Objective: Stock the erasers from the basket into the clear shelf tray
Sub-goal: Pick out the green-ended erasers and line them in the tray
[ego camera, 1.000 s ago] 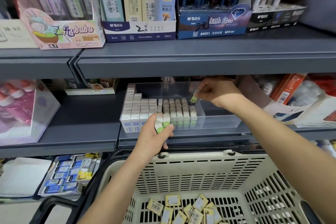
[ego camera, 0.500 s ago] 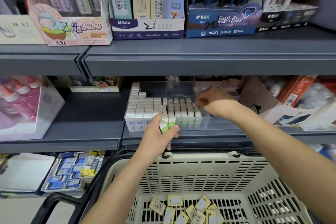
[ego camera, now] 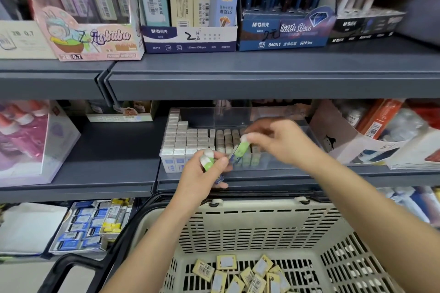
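Note:
The clear shelf tray [ego camera: 281, 114] sits on the middle shelf, its left half filled with rows of upright erasers [ego camera: 190, 138]. My left hand [ego camera: 202, 176] is in front of the tray and grips a few green-and-white erasers [ego camera: 207, 160]. My right hand [ego camera: 283, 143] pinches one green-and-white eraser [ego camera: 242, 147] by its top, just right of the left hand and over the tray's front rows. The beige basket [ego camera: 250, 223] stands below, with several yellow-wrapped erasers [ego camera: 247, 273] on its bottom.
Pencil-lead boxes line the upper shelf [ego camera: 262, 74]. A pink box of bottles [ego camera: 28, 140] stands at the left of the middle shelf, cardboard boxes with stationery [ego camera: 371, 135] at the right. A tray of blue erasers [ego camera: 85, 226] lies on the lower shelf at the left.
My right hand has come forward from the tray's rows to the left hand and now pinches a green-and-white eraser there. The left hand has stayed in front of the tray.

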